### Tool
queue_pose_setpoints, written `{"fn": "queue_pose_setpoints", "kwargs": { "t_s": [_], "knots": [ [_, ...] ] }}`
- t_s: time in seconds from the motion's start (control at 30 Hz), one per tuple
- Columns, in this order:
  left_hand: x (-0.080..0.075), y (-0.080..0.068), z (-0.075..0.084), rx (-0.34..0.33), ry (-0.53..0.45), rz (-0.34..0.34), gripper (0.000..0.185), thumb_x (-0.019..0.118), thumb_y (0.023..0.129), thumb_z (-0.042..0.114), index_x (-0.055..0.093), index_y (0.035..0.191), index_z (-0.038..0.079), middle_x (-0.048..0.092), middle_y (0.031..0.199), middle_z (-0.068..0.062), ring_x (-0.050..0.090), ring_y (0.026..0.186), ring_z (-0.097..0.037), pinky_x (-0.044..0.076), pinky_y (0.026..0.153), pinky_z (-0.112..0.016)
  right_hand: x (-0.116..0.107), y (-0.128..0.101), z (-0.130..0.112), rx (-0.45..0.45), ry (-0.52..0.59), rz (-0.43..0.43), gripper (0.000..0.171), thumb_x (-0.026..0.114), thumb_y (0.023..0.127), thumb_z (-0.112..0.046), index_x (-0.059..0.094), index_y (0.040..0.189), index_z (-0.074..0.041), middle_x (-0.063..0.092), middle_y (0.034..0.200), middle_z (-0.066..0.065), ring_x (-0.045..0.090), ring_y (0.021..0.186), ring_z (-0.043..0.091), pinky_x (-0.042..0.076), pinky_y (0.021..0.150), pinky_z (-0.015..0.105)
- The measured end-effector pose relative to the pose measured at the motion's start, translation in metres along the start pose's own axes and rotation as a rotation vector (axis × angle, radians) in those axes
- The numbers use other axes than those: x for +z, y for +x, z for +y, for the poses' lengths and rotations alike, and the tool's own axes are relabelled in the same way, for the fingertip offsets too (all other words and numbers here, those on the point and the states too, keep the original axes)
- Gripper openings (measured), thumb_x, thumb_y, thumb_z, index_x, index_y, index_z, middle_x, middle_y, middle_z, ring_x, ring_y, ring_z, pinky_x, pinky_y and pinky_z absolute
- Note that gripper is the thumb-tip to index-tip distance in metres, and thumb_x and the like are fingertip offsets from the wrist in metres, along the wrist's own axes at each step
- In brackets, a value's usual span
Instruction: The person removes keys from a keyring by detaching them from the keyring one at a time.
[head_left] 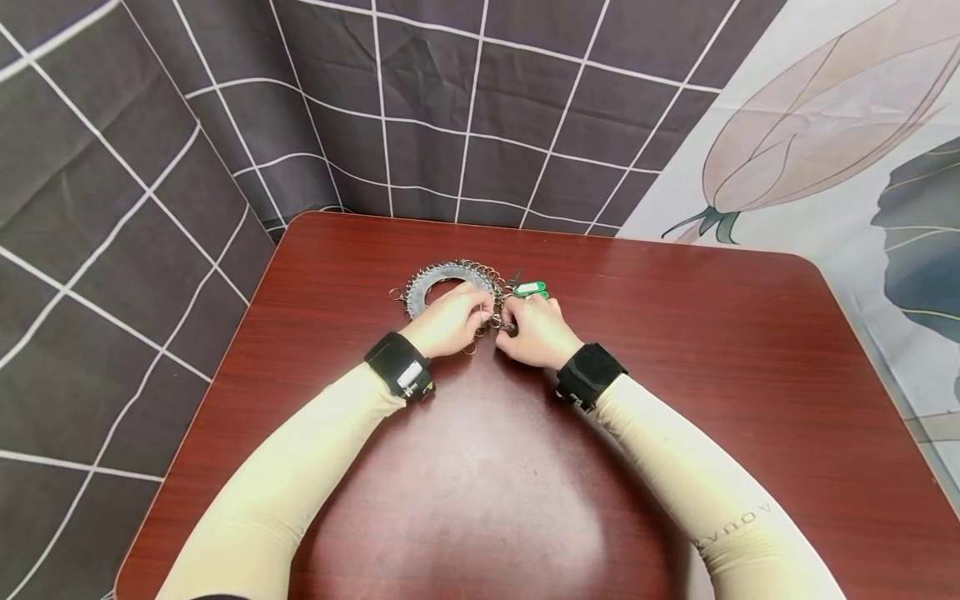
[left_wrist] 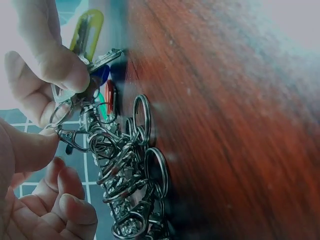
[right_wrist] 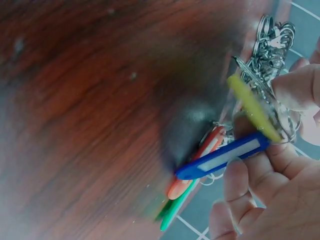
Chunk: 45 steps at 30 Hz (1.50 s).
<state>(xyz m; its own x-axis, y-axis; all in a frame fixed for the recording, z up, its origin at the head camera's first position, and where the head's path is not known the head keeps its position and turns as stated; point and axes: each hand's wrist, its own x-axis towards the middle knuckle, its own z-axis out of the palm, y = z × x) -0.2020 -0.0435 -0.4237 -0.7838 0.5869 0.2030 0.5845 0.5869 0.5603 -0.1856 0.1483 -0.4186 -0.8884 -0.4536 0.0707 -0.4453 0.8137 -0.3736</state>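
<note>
Key ring bundle (head_left: 450,279) on desk (head_left: 675,375): left hand (head_left: 450,321) grip pinches clasp (left_wrist: 75,140); right hand (head_left: 534,329) grip pinches key (left_wrist: 97,65), coloured tags (right_wrist: 220,160) just beyond.

home | red-brown wooden table (head_left: 675,375) | checked cloth (head_left: 112,167) and floral curtain (head_left: 825,125) backdrop

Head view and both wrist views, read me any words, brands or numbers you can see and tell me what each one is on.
"AQUA", faint and seen upside down, on the right sleeve; further letters cannot be made out.
White label on the left wristband: too small to read.
Blue tag, yellow tag and green tag: no writing can be read on them.
</note>
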Motion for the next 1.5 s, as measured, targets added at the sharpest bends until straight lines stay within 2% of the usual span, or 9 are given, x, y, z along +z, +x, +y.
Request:
{"fn": "queue_pose_setpoints", "kwargs": {
  "t_s": [0.17,0.27,0.4,0.5,0.8,0.97,1.13,1.4,1.5],
  "knots": [
    [-0.001,0.000,-0.002,0.000,-0.002,0.004,0.009,0.057,0.094,0.009,0.055,0.085,0.013,0.050,0.090,-0.004,0.049,0.085,-0.016,0.043,0.076,-0.029,-0.006,-0.003,0.003,-0.019,0.020,-0.015,0.015,0.068,0.080,-0.020,0.054,0.085,-0.016,0.053,0.071,-0.005,0.050,0.084,0.022,0.028,0.086,0.046],
    [-0.002,-0.001,-0.003,-0.020,-0.012,0.001,0.009,0.057,0.094,0.010,0.055,0.086,0.014,0.050,0.089,-0.003,0.050,0.083,-0.015,0.043,0.074,-0.029,-0.008,-0.005,0.009,-0.045,0.105,-0.026,0.017,0.068,0.086,-0.017,0.055,0.095,-0.014,0.059,0.081,-0.002,0.056,0.087,0.020,0.034,0.091,0.041],
    [-0.004,-0.002,-0.001,-0.050,-0.031,-0.004,0.009,0.056,0.093,0.009,0.055,0.086,0.014,0.051,0.087,-0.003,0.050,0.082,-0.015,0.043,0.073,-0.029,-0.010,-0.007,0.015,-0.024,0.246,-0.029,0.019,0.067,0.090,-0.015,0.056,0.106,-0.013,0.062,0.083,0.002,0.060,0.075,0.016,0.046,0.073,0.034],
    [-0.005,-0.003,-0.001,-0.058,-0.036,-0.001,0.009,0.056,0.093,0.009,0.055,0.086,0.014,0.051,0.088,-0.003,0.050,0.084,-0.015,0.042,0.074,-0.029,-0.011,-0.010,0.017,0.014,0.317,-0.015,0.016,0.064,0.093,-0.016,0.059,0.108,-0.015,0.060,0.079,0.000,0.056,0.063,0.014,0.045,0.067,0.032],
    [-0.007,-0.010,0.001,-0.113,-0.081,-0.026,0.003,0.060,0.093,0.015,0.061,0.093,0.012,0.054,0.090,-0.002,0.052,0.083,-0.014,0.044,0.076,-0.028,-0.011,-0.015,0.019,0.038,0.496,-0.029,0.013,0.063,0.095,-0.017,0.062,0.107,-0.017,0.060,0.093,-0.001,0.056,0.065,0.016,0.046,0.070,0.034],
    [-0.007,-0.015,0.004,-0.126,-0.106,-0.031,0.016,0.061,0.093,0.017,0.066,0.107,0.009,0.055,0.093,-0.002,0.054,0.085,-0.014,0.045,0.077,-0.027,-0.010,-0.017,0.019,-0.008,0.537,-0.029,0.012,0.062,0.095,-0.016,0.063,0.107,-0.018,0.061,0.093,-0.002,0.056,0.070,0.015,0.047,0.068,0.033],
    [-0.005,-0.016,0.006,-0.093,-0.123,-0.033,0.024,0.062,0.093,0.014,0.066,0.115,0.007,0.057,0.096,-0.007,0.057,0.089,-0.019,0.045,0.078,-0.027,-0.010,-0.016,0.018,-0.054,0.566,-0.042,0.011,0.063,0.095,-0.016,0.063,0.106,-0.017,0.061,0.092,-0.002,0.056,0.069,0.016,0.047,0.065,0.032],
    [0.004,-0.017,0.003,-0.031,-0.070,-0.036,0.015,0.066,0.091,0.017,0.072,0.102,0.010,0.057,0.096,-0.003,0.052,0.090,-0.016,0.043,0.080,-0.027,-0.010,-0.016,0.018,-0.054,0.643,-0.081,0.012,0.063,0.095,-0.016,0.063,0.106,-0.014,0.061,0.085,0.004,0.059,0.070,0.032,0.048,0.061,0.029],
    [0.007,-0.016,0.002,-0.008,-0.067,-0.029,0.013,0.067,0.090,0.019,0.072,0.100,0.012,0.057,0.095,-0.003,0.050,0.089,-0.016,0.042,0.079,-0.028,-0.010,-0.015,0.019,-0.052,0.643,-0.077,0.013,0.063,0.095,-0.016,0.063,0.108,-0.014,0.062,0.085,0.004,0.058,0.070,0.032,0.048,0.061,0.029]
  ]
}}
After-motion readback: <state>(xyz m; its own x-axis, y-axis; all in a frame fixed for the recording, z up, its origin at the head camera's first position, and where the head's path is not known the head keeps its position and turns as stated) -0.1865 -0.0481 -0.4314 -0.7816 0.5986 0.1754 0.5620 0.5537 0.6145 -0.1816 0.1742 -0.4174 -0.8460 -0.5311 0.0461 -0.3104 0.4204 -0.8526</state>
